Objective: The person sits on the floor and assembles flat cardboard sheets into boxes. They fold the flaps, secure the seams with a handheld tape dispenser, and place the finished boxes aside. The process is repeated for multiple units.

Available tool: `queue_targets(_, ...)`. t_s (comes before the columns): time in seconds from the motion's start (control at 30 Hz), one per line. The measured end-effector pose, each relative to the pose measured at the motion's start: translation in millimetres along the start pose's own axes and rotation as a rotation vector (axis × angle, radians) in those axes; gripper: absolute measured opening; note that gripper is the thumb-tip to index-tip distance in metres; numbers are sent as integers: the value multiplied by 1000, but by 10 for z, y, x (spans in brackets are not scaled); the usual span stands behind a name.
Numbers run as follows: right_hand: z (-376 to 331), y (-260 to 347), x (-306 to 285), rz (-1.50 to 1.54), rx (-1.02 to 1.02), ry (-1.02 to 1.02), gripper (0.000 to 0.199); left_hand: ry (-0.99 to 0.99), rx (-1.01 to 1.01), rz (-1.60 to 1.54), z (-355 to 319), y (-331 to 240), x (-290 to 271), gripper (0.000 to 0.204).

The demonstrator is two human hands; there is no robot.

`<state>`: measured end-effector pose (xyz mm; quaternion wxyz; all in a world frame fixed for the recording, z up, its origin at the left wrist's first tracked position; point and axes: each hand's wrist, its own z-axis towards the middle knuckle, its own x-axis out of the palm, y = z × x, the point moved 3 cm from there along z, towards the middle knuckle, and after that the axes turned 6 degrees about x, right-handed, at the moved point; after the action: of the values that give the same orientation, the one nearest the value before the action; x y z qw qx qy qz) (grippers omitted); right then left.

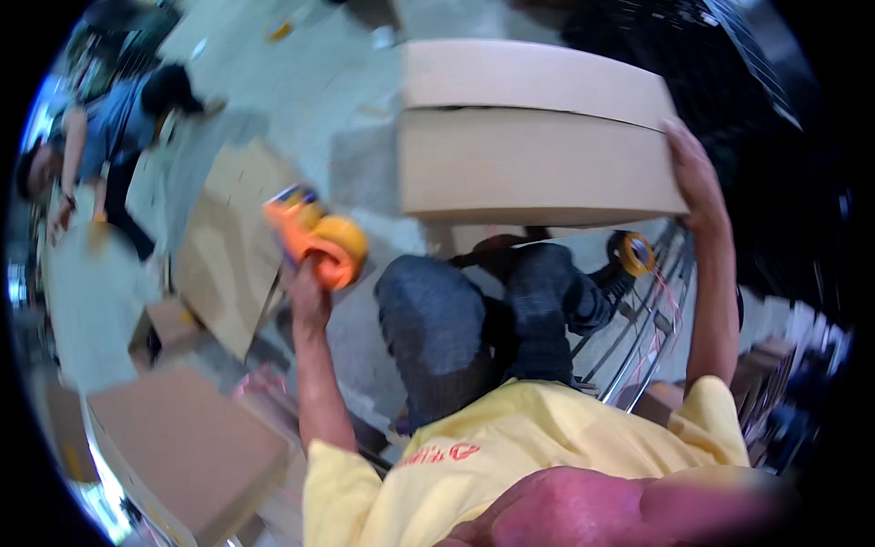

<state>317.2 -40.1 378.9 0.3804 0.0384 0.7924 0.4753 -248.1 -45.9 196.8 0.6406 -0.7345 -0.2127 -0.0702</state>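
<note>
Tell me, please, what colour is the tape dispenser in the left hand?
The tape dispenser is bright orange; it shows best in the head view, slightly blurred.

Cardboard, plastic, metal, cloth
The box is smooth, matt cardboard; the tape dispenser looks like orange plastic; the rack bars are glossy metal, the trousers denim, the shirt matt cloth.

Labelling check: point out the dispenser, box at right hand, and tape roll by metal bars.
Dispenser [293, 232], head view: orange frame.
Box [540, 166], head view: panel below the seam.
Tape roll [627, 255], head view: yellow ring, left of its hole.
</note>
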Motion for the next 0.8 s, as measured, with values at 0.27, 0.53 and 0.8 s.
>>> queue_targets(0.27, -2, 79, 86, 318, 36, 284, 47, 193, 496, 78, -691, -1500, 1879, 72)
queue_targets(0.53, -133, 42, 27, 409, 18, 322, 47, 749, 1037, 802, -405, -1521, 3875, 65)
queue_targets(0.8, -180, 46, -25, 541, -8, 375, 63, 930, 1103, 954, -151, -1074, 4406, 68)
